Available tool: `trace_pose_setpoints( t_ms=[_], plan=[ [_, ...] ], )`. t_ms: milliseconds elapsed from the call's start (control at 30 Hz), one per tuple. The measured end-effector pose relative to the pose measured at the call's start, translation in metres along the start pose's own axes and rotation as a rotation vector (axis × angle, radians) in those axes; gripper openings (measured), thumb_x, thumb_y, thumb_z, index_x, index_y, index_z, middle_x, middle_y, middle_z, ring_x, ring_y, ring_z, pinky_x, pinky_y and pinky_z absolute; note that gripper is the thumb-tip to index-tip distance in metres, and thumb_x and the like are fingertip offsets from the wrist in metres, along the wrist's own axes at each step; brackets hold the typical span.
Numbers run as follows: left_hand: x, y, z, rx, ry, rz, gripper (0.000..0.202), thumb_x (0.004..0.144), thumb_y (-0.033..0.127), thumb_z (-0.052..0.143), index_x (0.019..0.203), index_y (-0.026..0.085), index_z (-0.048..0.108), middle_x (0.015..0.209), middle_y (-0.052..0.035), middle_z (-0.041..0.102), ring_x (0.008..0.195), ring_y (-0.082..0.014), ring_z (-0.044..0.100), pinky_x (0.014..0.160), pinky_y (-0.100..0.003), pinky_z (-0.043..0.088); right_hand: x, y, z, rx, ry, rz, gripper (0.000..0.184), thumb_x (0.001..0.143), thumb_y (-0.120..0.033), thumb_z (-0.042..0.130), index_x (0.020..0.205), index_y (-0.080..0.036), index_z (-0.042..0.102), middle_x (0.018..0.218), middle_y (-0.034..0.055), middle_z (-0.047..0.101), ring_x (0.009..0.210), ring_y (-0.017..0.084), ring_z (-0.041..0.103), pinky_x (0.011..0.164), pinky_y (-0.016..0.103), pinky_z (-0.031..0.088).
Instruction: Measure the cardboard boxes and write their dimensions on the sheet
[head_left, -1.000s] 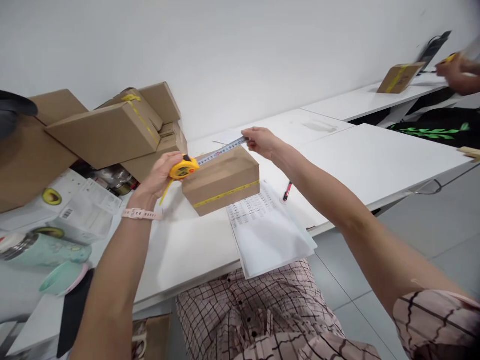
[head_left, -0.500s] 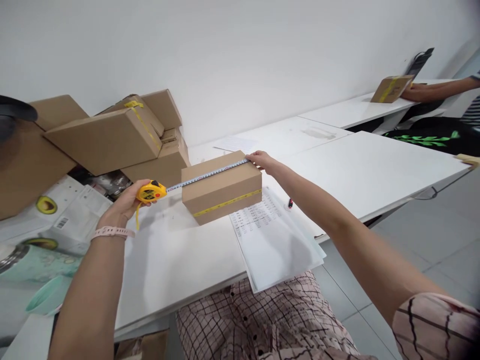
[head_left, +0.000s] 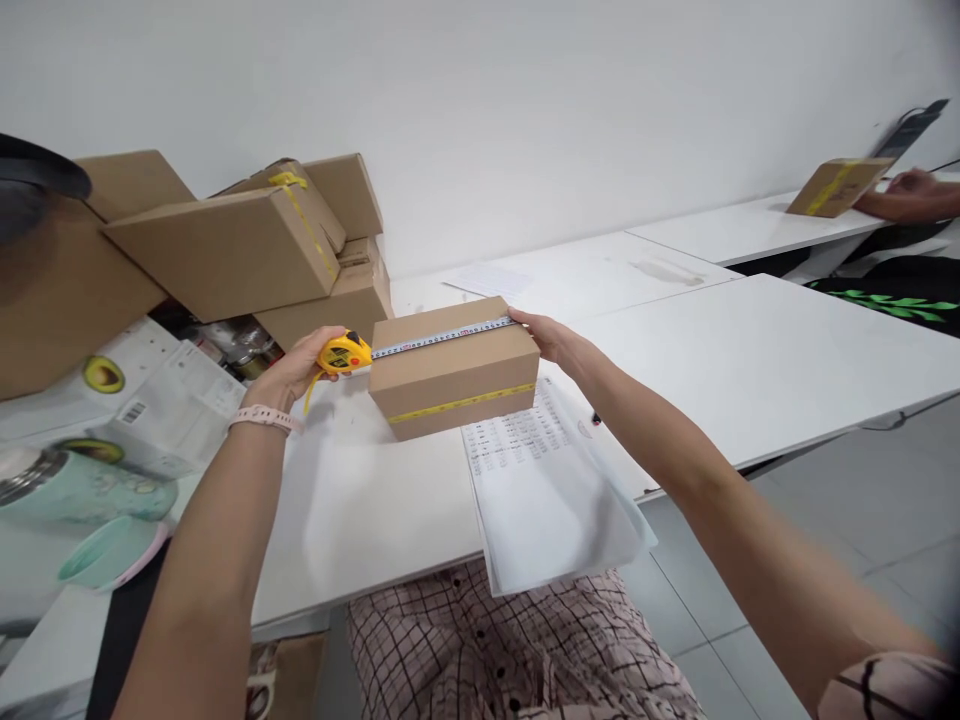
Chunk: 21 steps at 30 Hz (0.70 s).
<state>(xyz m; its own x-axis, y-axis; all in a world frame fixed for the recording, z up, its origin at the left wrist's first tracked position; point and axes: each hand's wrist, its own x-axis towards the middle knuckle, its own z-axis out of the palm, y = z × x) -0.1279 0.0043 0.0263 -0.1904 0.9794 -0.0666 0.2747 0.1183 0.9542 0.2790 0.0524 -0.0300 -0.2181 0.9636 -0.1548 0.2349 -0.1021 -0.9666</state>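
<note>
My left hand gripping yellow tape measure case, steel blade across brown cardboard box, right hand pinching blade's end at box edge, on white table.

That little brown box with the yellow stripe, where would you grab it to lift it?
Probably across its narrow width, coming from above: thumb on the near long face of the box, fingers on the far one. It lies flat on the table, long side left to right; the left hand with the tape measure and the right hand crowd its ends.
</note>
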Motion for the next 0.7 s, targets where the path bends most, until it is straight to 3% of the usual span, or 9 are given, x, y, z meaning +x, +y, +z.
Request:
trace_pose_setpoints(
  t_ms=[133, 233, 400, 467, 533, 600, 700],
  plan=[
    [-0.002, -0.002, 0.0, 0.002, -0.01, 0.002, 0.04, 0.069, 0.049, 0.072, 0.089, 0.014, 0.067, 0.075, -0.0054, 0.068, 0.055, -0.0153, 0.058, 0.037, -0.02, 0.04, 0.04, -0.015, 0.014, 0.085, 0.005, 0.056, 0.038, 0.09, -0.05, 0.067, 0.118, -0.024, 0.07, 0.126, 0.012, 0.072, 0.119, 0.03, 0.061, 0.097, 0.043, 0.052],
    [-0.004, -0.004, 0.001, -0.002, -0.007, 0.004, 0.04, 0.069, 0.048, 0.072, 0.088, 0.014, 0.066, 0.076, -0.0059, 0.068, 0.056, -0.0153, 0.059, 0.038, -0.02, 0.04, 0.05, -0.016, 0.014, 0.064, 0.078, 0.085, 0.031, 0.088, -0.05, 0.072, 0.094, -0.02, 0.071, 0.113, 0.0132, 0.074, 0.103, 0.026, 0.066, 0.086, 0.037, 0.054],
    [-0.008, 0.003, 0.003, -0.021, 0.047, 0.033, 0.036, 0.07, 0.043, 0.073, 0.091, 0.013, 0.066, 0.078, -0.0056, 0.068, 0.059, -0.0152, 0.06, 0.039, -0.02, 0.04, 0.05, -0.023, 0.009, -0.285, 0.22, -0.039, 0.042, 0.088, -0.048, 0.075, 0.061, -0.021, 0.056, 0.071, 0.0086, 0.065, 0.073, 0.021, 0.059, 0.067, 0.035, 0.046],
    [-0.017, 0.01, 0.001, -0.032, 0.087, 0.069, 0.038, 0.071, 0.041, 0.075, 0.096, 0.014, 0.067, 0.082, -0.0045, 0.069, 0.062, -0.0145, 0.061, 0.042, -0.019, 0.042, 0.053, -0.031, 0.006, -0.4, 0.273, -0.073, 0.042, 0.089, -0.042, 0.074, 0.059, -0.021, 0.054, 0.065, 0.0066, 0.06, 0.068, 0.019, 0.054, 0.064, 0.034, 0.043],
    [-0.038, 0.016, 0.004, -0.038, 0.089, 0.104, 0.045, 0.071, 0.043, 0.078, 0.104, 0.015, 0.068, 0.089, -0.0056, 0.071, 0.068, -0.0155, 0.064, 0.046, -0.019, 0.045, 0.057, -0.042, 0.003, -0.337, 0.31, -0.13, 0.038, 0.093, -0.036, 0.069, 0.062, -0.02, 0.055, 0.066, 0.0054, 0.06, 0.068, 0.017, 0.052, 0.065, 0.031, 0.042],
    [-0.072, 0.017, 0.02, -0.044, -0.007, 0.101, 0.053, 0.072, 0.046, 0.082, 0.113, 0.015, 0.069, 0.1, -0.0094, 0.074, 0.075, -0.0188, 0.068, 0.05, -0.022, 0.05, 0.064, -0.054, 0.003, -0.189, 0.358, -0.227, 0.035, 0.097, -0.033, 0.062, 0.066, -0.019, 0.055, 0.069, 0.0042, 0.06, 0.069, 0.015, 0.05, 0.066, 0.029, 0.041],
    [-0.137, 0.004, 0.071, -0.178, -0.384, -0.038, 0.057, 0.077, 0.051, 0.079, 0.122, 0.018, 0.067, 0.107, -0.0134, 0.073, 0.075, -0.0223, 0.071, 0.06, -0.032, 0.061, 0.075, -0.072, 0.017, -0.124, 0.346, -0.375, 0.032, 0.101, -0.033, 0.055, 0.071, -0.019, 0.056, 0.073, 0.0028, 0.06, 0.071, 0.014, 0.049, 0.069, 0.028, 0.041]
  ],
)
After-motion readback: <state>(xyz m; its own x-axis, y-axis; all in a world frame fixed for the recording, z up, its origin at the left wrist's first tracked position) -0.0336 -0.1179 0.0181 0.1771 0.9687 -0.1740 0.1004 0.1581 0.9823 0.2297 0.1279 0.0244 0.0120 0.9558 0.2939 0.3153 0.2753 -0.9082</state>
